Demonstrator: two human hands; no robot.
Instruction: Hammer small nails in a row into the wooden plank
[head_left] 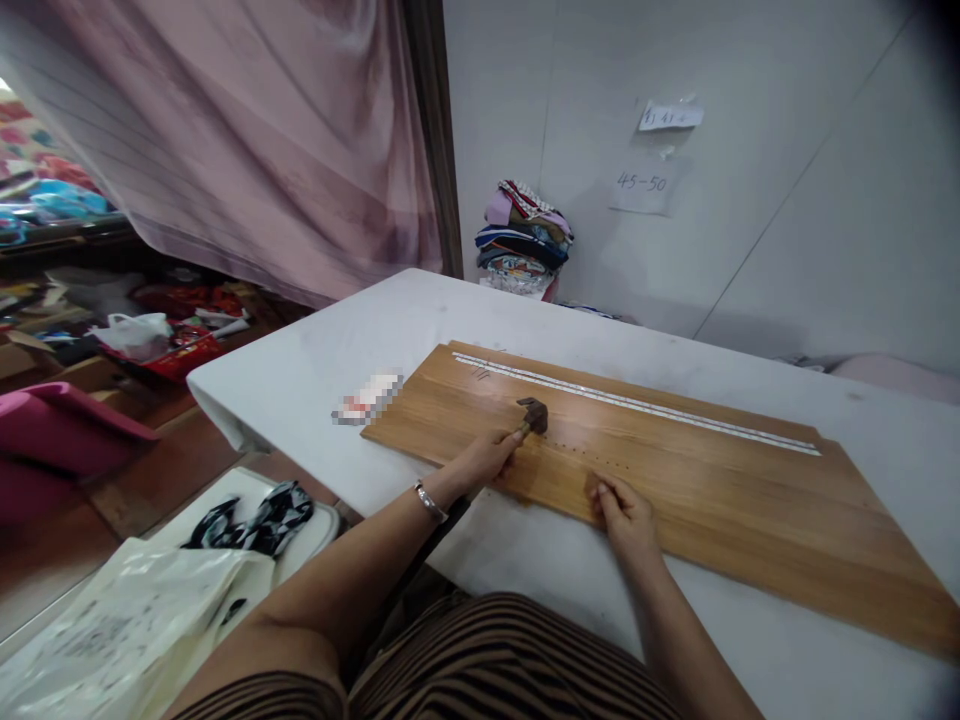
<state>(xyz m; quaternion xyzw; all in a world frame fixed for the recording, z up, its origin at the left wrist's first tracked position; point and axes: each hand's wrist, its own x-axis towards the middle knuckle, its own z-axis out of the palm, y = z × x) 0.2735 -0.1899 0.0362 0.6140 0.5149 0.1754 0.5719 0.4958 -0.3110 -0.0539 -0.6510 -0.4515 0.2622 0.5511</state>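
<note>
My left hand (487, 458) is closed around the handle of a claw hammer (535, 416), whose dark head is just above or on a wooden board (720, 500). Near the board's front edge, my right hand (628, 512) has its thumb and fingers pinched together; anything between them is too small to make out. Between the hammer and that hand runs a row of small dark dots (583, 452), nails or holes. A few thin nails (481, 374) appear to lie at the board's far left. Along the back stretches a pale measuring strip (637, 400).
The board lies on a white-covered table (300, 370), beside a blurred-out small item (367, 398). Folded clothes (523, 240) are stacked behind, against the wall. A pink curtain (315, 130) hangs at left. A plastic bag (135, 620) and patterned cloth (262, 520) sit lower left.
</note>
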